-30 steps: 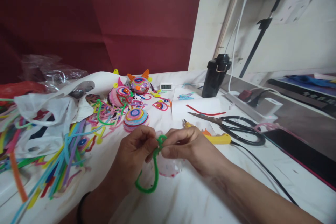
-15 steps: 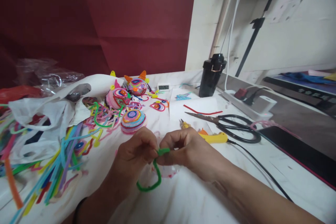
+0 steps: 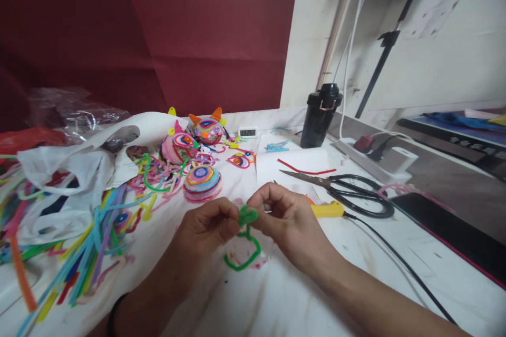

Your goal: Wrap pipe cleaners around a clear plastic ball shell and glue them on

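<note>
Between my two hands, above the front middle of the table, is a green pipe cleaner (image 3: 255, 254). Its upper end is bent into small loops, and a curved tail hangs below. My left hand (image 3: 211, 226) pinches the looped part from the left with thumb and forefinger. From the right, my right hand (image 3: 286, 216) pinches the same part, its fingertips close to the left ones. Under the tail, a clear piece with red specks lies on the table, partly hidden. Just beyond my left hand sits a dome (image 3: 202, 183) covered in coiled coloured pipe cleaners.
Loose pipe cleaners (image 3: 93, 242) and a white plastic bag (image 3: 59, 184) crowd the left. Two decorated balls (image 3: 179, 148) stand behind. Scissors (image 3: 348, 189), a yellow corded tool (image 3: 328, 209), a phone (image 3: 446, 231), a power strip (image 3: 375, 160) and a black bottle (image 3: 317, 118) occupy the right.
The green pipe cleaner's upper part now shows rounder loops, and its tail has swung to the right. My right hand has shifted slightly right, still pinching.
</note>
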Demonstrator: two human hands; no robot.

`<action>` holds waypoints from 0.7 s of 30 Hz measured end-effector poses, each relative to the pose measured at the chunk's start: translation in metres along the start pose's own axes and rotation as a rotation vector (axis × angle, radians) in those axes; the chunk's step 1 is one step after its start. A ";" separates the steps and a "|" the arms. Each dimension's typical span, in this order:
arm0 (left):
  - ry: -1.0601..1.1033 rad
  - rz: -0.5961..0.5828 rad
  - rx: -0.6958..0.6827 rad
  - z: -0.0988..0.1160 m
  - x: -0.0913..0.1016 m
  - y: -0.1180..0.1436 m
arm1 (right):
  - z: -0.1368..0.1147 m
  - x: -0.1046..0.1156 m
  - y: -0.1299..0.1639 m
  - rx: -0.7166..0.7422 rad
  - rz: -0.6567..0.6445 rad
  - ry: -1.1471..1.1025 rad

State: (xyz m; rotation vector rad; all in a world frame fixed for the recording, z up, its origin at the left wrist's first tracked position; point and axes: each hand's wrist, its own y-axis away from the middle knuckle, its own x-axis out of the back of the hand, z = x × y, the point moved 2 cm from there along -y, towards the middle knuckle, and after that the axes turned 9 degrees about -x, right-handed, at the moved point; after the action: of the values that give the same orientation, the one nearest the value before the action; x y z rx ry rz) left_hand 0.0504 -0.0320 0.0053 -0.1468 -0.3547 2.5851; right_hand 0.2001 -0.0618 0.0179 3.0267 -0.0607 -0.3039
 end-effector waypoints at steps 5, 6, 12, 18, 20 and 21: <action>-0.008 0.069 0.070 0.000 0.001 -0.002 | 0.000 0.008 -0.005 -0.076 -0.221 0.009; -0.017 0.079 0.071 0.000 0.001 -0.002 | 0.001 0.011 -0.006 -0.113 -0.250 0.013; -0.087 0.112 0.033 0.001 0.000 -0.003 | 0.003 0.016 -0.007 -0.286 -0.329 -0.069; -0.198 0.106 -0.006 0.002 -0.001 -0.004 | 0.004 0.014 -0.007 -0.252 -0.275 -0.042; -0.216 0.089 0.010 0.003 -0.002 -0.003 | 0.003 0.013 -0.006 -0.199 -0.221 -0.015; -0.217 0.073 0.025 0.004 -0.003 -0.003 | 0.002 0.012 -0.006 -0.162 -0.199 0.000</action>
State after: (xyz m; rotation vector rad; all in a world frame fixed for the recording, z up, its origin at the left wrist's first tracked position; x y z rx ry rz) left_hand 0.0536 -0.0315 0.0100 0.1336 -0.4024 2.6835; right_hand 0.2121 -0.0571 0.0131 2.8744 0.2547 -0.3080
